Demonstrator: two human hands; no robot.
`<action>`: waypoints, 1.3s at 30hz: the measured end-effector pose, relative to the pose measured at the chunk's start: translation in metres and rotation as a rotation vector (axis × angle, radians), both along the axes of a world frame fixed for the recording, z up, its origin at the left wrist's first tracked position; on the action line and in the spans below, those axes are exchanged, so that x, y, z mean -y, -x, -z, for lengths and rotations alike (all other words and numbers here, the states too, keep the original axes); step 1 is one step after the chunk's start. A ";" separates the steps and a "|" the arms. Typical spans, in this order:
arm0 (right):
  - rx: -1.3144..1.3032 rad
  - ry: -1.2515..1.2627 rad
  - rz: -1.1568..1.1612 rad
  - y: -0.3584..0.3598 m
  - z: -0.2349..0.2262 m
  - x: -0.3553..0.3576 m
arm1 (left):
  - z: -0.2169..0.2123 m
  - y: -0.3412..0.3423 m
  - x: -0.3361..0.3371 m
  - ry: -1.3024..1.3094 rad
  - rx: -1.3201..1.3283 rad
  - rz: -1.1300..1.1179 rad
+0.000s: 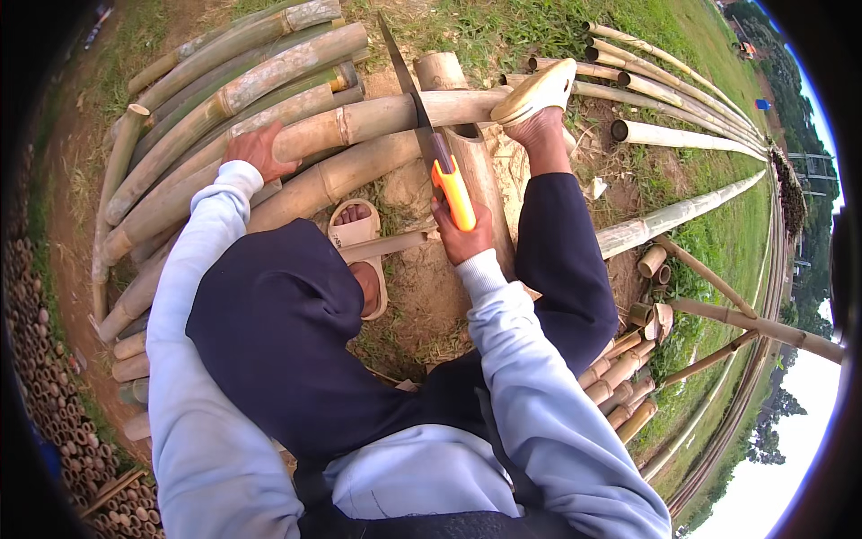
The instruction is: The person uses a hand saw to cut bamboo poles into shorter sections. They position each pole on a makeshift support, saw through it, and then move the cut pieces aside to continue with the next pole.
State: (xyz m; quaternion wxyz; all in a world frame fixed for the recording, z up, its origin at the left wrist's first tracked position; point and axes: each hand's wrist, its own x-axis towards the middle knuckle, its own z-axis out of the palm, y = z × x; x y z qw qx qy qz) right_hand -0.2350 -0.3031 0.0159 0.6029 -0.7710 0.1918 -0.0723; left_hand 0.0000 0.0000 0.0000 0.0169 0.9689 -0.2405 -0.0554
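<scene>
The left hand (pixel 256 153) spans a bamboo pole (pixel 382 117), thumb and fingers apart (whether that grip clamps, I cannot tell). A handsaw (pixel 419 103), clamped in the grip of the right hand (pixel 467 235), crosses the pole beside the left edge of a bamboo log (pixel 489 193); a clog (pixel 528 99) rests atop the pole.

This is an open-air bamboo work yard, shown by the saw (pixel 438 149), long poles (pixel 682 138), stacked cut pieces (pixel 67 404), grass (pixel 539 31) and trees (pixel 779 58).
</scene>
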 end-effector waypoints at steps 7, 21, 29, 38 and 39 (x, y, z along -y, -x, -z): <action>-0.139 -0.114 0.041 0.118 -0.020 -0.024 | 0.005 0.017 -0.022 0.046 0.062 -0.011; -0.199 0.010 -0.036 0.080 -0.018 -0.010 | 0.003 0.020 -0.019 0.070 0.079 0.000; -0.280 -0.072 0.026 0.061 -0.018 0.006 | -0.005 0.020 -0.010 0.071 -0.002 -0.026; -0.263 -0.156 0.028 0.172 -0.039 -0.023 | -0.003 0.022 -0.018 0.102 -0.034 -0.042; -0.200 -0.142 0.032 0.175 -0.031 -0.021 | -0.004 0.020 -0.017 0.088 -0.041 -0.053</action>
